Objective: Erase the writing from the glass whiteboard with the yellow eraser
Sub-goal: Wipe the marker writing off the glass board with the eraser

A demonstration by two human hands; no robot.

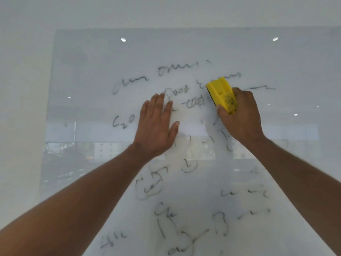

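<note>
Forearms reach to the glass whiteboard (pixel 92 58): left hand (pixel 156 126) spread flat, right hand (pixel 241 117) clasping the yellow eraser (pixel 221 94), probably best pressed flush across the writing (pixel 177 91) alongside.

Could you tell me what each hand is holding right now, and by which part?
The right hand grips the yellow plastic block eraser by its lower end. The left hand holds nothing, lying open against the glass whiteboard.
</note>
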